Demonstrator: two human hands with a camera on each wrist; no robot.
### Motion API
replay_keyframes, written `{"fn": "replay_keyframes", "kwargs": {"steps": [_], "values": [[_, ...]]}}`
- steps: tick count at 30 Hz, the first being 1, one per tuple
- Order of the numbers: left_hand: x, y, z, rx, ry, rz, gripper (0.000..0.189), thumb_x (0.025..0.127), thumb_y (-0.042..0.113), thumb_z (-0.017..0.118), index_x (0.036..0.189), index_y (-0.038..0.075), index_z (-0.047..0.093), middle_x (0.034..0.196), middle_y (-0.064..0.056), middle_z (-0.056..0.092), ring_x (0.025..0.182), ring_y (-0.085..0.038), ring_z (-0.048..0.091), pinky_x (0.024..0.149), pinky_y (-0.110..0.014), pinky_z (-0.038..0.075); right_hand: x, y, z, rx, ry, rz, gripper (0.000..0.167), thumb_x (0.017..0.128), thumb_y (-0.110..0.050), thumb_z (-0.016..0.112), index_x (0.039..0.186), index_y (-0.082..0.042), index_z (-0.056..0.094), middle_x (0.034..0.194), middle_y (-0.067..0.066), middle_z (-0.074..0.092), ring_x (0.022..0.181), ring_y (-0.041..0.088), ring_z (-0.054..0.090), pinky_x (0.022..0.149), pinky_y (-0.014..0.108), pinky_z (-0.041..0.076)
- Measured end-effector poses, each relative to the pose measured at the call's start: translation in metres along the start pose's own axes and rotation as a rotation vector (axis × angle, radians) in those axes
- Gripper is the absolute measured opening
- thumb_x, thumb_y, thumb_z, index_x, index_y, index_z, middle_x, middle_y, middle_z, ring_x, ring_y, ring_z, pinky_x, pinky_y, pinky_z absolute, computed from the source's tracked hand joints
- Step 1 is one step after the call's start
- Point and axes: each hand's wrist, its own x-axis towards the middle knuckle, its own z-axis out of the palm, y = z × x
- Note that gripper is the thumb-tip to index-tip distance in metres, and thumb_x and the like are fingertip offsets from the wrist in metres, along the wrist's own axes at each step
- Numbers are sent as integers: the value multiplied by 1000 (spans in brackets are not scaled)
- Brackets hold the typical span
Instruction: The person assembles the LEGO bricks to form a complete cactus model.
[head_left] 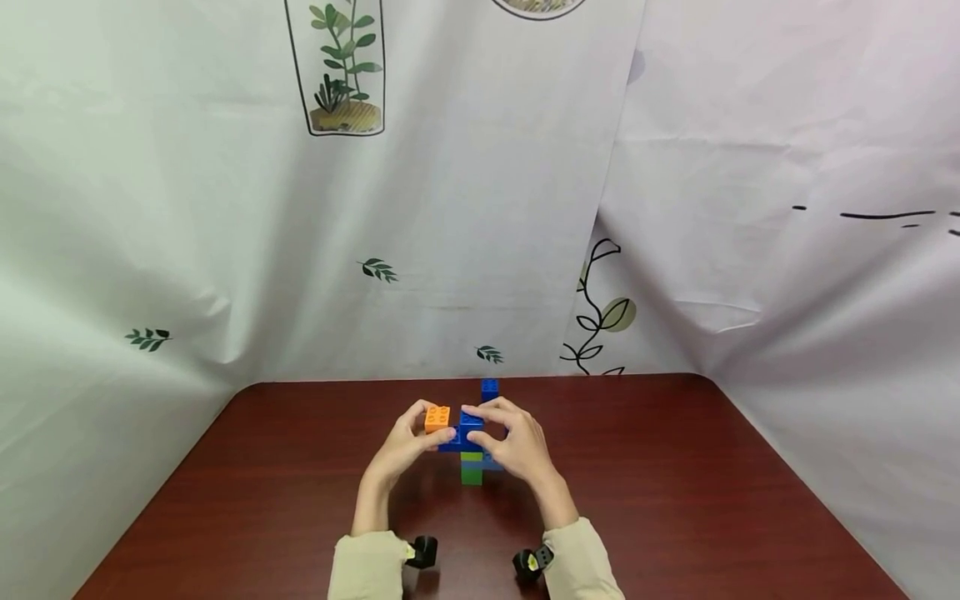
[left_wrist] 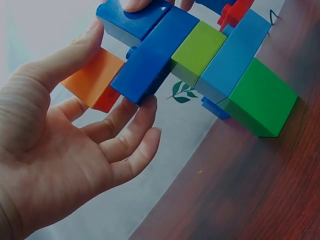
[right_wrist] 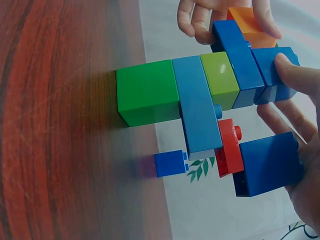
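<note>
An orange brick (head_left: 437, 418) is held between the thumb and fingers of my left hand (head_left: 397, 457), at the left end of a long dark blue brick (left_wrist: 155, 55). Whether it is fully seated is unclear. My right hand (head_left: 522, 450) pinches a dark blue brick (right_wrist: 274, 72) on top of the tower, thumb in front. Below the long brick come a lime brick (right_wrist: 220, 80), a long light blue brick (right_wrist: 195, 105) and a green brick (right_wrist: 147, 92) standing on the table. A red brick (right_wrist: 230, 147) on the light blue one carries another dark blue brick (right_wrist: 270, 165).
A separate small blue brick (head_left: 490, 388) stands on the table behind the tower. The dark red-brown table (head_left: 300, 467) ends at a pale patterned cloth (head_left: 465, 208) at the back. Black wrist cameras (head_left: 424, 552) are strapped at both sleeves.
</note>
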Motion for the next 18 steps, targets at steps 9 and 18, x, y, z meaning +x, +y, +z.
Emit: {"fn": "replay_keyframes", "kwargs": {"steps": [9,18], "values": [[-4,-6,-2,-5,-16,-12,38,90,18,69,118,4,47,100,-8,57,87,-18,57,84,-39,53,-3,-2,6,-2,-17,46,35,84,-21,76,118,-25,72,105,-2,68,93,18,64,72,24,53],[0,-2,-4,-9,-39,15,40,91,22,69,119,4,48,101,-9,58,87,-19,58,84,-40,54,2,-4,0,-11,-30,61,35,83,-21,76,118,-26,71,107,-1,70,102,23,64,88,44,55]]}}
